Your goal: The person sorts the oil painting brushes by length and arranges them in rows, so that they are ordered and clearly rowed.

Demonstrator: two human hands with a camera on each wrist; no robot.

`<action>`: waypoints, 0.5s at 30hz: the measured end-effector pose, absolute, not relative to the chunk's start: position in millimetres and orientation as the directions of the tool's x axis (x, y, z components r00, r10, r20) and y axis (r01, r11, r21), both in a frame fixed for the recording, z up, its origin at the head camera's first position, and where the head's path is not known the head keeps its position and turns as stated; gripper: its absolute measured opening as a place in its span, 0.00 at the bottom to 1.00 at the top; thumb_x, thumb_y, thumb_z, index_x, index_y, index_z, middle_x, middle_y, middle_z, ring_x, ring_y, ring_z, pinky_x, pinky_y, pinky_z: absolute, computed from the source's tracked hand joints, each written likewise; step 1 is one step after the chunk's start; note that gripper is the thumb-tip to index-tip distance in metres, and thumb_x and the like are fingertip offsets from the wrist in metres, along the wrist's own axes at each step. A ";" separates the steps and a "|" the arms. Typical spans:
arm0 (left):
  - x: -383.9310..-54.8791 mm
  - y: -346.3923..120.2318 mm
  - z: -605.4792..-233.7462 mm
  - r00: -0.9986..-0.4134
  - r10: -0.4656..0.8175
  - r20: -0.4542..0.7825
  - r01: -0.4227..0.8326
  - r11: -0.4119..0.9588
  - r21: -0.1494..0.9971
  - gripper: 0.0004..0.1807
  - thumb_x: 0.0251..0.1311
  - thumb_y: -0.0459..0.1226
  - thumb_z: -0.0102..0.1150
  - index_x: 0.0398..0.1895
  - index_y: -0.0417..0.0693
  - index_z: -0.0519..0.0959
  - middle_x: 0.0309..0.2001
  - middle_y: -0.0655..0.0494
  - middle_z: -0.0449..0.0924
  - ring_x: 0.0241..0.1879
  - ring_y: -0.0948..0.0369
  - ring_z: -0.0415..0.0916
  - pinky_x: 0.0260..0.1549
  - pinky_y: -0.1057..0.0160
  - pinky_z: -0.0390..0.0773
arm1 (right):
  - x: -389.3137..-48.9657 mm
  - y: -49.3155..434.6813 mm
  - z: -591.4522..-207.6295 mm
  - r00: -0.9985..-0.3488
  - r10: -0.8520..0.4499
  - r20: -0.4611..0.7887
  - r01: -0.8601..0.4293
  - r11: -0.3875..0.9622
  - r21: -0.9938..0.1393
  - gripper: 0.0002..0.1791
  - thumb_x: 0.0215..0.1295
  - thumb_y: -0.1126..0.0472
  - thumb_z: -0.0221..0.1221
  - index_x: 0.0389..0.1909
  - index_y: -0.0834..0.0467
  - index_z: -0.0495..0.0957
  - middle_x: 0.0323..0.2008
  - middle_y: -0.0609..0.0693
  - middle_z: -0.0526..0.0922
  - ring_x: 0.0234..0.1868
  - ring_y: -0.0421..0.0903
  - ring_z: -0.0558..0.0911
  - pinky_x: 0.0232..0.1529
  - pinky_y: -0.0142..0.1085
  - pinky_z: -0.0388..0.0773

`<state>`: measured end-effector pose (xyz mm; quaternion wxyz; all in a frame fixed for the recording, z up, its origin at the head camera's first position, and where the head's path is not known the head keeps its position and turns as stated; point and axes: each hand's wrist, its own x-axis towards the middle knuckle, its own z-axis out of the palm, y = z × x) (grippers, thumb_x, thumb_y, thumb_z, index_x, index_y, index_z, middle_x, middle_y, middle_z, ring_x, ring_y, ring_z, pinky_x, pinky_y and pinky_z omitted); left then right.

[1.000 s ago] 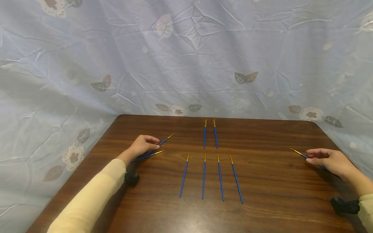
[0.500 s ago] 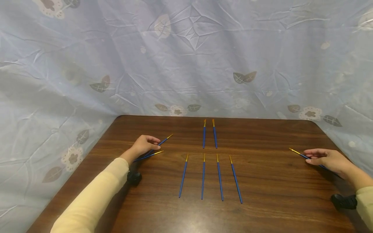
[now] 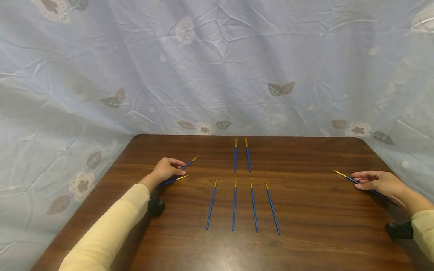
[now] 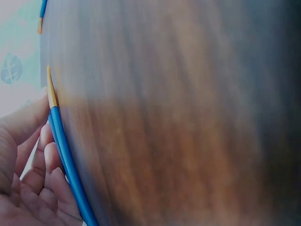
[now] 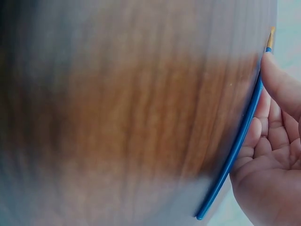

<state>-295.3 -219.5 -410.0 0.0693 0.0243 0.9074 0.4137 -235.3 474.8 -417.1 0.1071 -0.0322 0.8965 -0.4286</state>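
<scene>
Person at a brown wood-grain table (image 3: pixel 305 210), bare hands well apart. 8 blue-handled, gold-ferruled brushes counted on it, plus 1 at the right hand; 9 in all.

Left hand (image 3: pixel 166 169): over the left side of the table. Upper left brush (image 3: pixel 188 164) runs between thumb and fingers, tip pointing up and away past the fingertips. Thumb and fingers slightly parted around the handle; cannot tell whether this grip pinches the brush. Lower left brush (image 3: pixel 173 181) lies just beside, partly under the hand, tip pointing right; the 2 handles appear to meet near the palm, exact contact hidden.

Right hand (image 3: pixel 383 186): near the right side of the table. Right brush (image 3: pixel 352 180) passes between thumb and fingers, tip toward the table's middle, handle running back beneath the hand. Seen close, the thumb (image 5: pixel 282 82) lies at the upper part of the brush, other fingers bent behind the handle. Cannot tell whether this grip is pinching or merely around it.

Middle of table: near row of 4 brushes (image 3: pixel 234 205), tips toward the far edge, handle ends wider apart than tips. Beyond them, far pair of 2 brushes (image 3: pixel 235 156), side by side, bristles toward the same edge.

Pale yellow sleeves (image 3: pixel 108 222); black device (image 3: pixel 156 207) below the left wrist. Patterned cloth (image 3: pixel 220 75) hangs behind.
</scene>
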 end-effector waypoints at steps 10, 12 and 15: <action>-298.4 -220.3 -413.8 -0.990 0.074 -0.123 -0.037 0.699 0.714 0.19 0.55 0.39 0.71 0.51 0.48 0.84 0.45 0.51 0.82 0.53 0.48 0.72 0.56 0.47 0.70 | -234.5 473.3 -415.9 -0.974 -0.158 -0.161 0.029 0.619 -0.785 0.32 0.63 0.58 0.66 0.61 0.74 0.68 0.46 0.39 0.81 0.41 0.27 0.77 0.40 0.27 0.78; -298.7 -220.8 -414.6 -0.990 0.073 -0.120 -0.034 0.704 0.709 0.19 0.55 0.39 0.71 0.51 0.48 0.84 0.45 0.51 0.82 0.53 0.48 0.72 0.56 0.46 0.70 | -234.1 473.1 -415.3 -0.974 -0.156 -0.164 0.034 0.617 -0.786 0.32 0.63 0.58 0.66 0.61 0.74 0.68 0.45 0.37 0.81 0.41 0.27 0.77 0.40 0.27 0.78; -298.8 -221.4 -414.1 -0.992 0.075 -0.105 -0.020 0.717 0.696 0.18 0.55 0.39 0.70 0.50 0.48 0.84 0.44 0.51 0.84 0.55 0.46 0.72 0.57 0.45 0.69 | -234.9 473.2 -415.7 -0.973 -0.158 -0.165 0.037 0.603 -0.797 0.30 0.63 0.59 0.65 0.60 0.74 0.69 0.45 0.36 0.80 0.41 0.28 0.78 0.40 0.27 0.79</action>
